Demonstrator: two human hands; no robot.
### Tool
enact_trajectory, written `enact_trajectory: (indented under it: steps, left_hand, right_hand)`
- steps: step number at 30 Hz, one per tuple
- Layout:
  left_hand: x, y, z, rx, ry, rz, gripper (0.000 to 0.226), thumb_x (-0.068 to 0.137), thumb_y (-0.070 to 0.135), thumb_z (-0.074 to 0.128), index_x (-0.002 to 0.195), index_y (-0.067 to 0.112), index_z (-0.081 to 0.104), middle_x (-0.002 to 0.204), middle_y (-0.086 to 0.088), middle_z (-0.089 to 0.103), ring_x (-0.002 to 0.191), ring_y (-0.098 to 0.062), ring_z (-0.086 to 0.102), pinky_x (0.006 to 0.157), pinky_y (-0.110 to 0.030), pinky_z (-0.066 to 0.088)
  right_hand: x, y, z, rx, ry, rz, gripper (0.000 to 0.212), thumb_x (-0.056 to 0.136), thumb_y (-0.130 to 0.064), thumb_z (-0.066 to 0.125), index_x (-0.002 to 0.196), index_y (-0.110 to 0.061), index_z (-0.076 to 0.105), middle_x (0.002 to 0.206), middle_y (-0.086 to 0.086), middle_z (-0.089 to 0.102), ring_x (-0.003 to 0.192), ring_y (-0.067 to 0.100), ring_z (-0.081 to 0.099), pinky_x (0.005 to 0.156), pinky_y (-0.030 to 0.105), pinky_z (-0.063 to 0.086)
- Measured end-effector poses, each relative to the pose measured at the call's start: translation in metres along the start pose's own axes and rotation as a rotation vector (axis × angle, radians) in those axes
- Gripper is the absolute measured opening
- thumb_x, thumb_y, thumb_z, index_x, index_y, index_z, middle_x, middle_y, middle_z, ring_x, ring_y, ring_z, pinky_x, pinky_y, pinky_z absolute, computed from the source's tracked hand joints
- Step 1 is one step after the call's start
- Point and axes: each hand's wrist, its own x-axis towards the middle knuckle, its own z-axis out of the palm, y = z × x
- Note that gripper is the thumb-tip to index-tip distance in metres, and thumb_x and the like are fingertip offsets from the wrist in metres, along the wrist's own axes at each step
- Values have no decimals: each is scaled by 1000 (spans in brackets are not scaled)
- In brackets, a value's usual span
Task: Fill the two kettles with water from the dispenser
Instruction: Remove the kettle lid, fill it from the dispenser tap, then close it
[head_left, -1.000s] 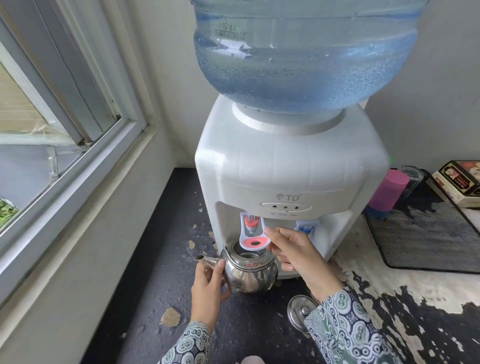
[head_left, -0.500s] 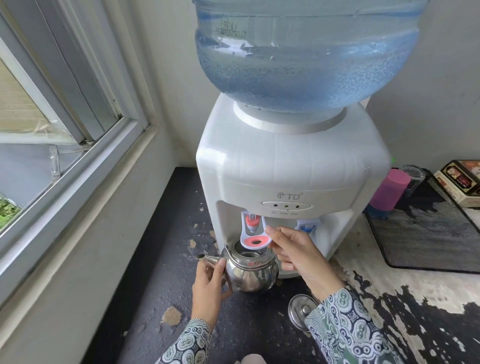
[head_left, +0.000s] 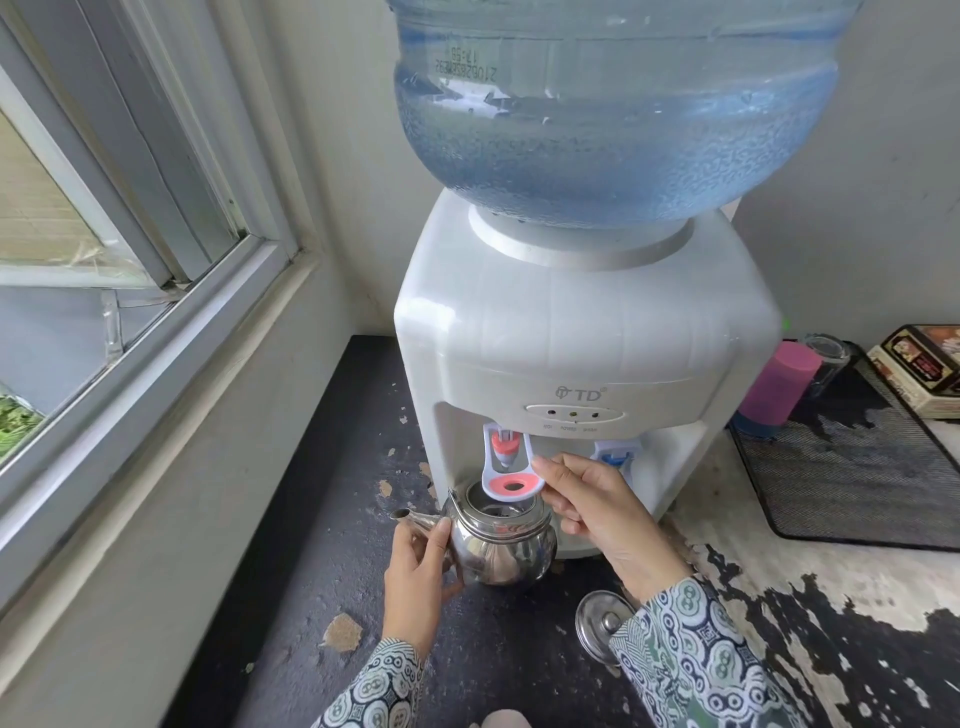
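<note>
A white water dispenser (head_left: 582, 343) with a big blue bottle (head_left: 613, 114) stands on the dark counter. A small steel kettle (head_left: 501, 545) sits lidless under the red tap (head_left: 506, 449). My left hand (head_left: 415, 577) grips the kettle at its spout side. My right hand (head_left: 602, 514) holds the white and red tap lever (head_left: 511, 480) with its fingertips. The kettle's lid (head_left: 597, 623) lies on the counter in front, partly behind my right sleeve. Only one kettle is in view.
A blue tap (head_left: 615, 454) sits to the right of the red one. A pink cup (head_left: 779, 387), a glass (head_left: 831, 358) and a box (head_left: 922, 369) stand by a black mat (head_left: 852, 478) at the right. A window (head_left: 104, 249) runs along the left wall.
Both hands stay where they were on the kettle and the lever. Only the camera has shifted a little.
</note>
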Motion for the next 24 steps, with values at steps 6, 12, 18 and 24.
enact_trajectory:
  steps: [6,12,18,24]
  left_hand:
    - [-1,0,-1,23,-1,-7,14,91,21,54,93,8,51,100,-19,63,81,-25,63,58,-36,59]
    - [-1,0,-1,18,-9,1,14,91,21,54,95,7,51,96,-15,63,79,-24,65,55,-32,57]
    - [0,-1,-1,18,-7,-1,14,91,20,54,90,7,50,90,-13,63,76,-23,65,52,-29,56]
    - [0,-3,-2,30,-9,4,12,91,21,53,91,9,50,92,-12,64,79,-22,65,53,-27,56]
  right_hand:
    - [0,3,-3,-17,-6,1,24,81,-35,62,72,-14,60,46,-14,41,46,3,33,45,14,28]
    - [0,13,-3,-195,17,-58,23,83,-20,65,62,-21,57,46,-16,51,45,-5,43,48,5,34]
    - [15,37,8,-331,279,-88,18,80,-11,68,64,-11,58,56,-3,55,52,4,48,51,10,39]
    - [18,46,13,-457,401,-189,17,82,-18,67,67,-17,58,46,-10,47,43,0,43,45,12,36]
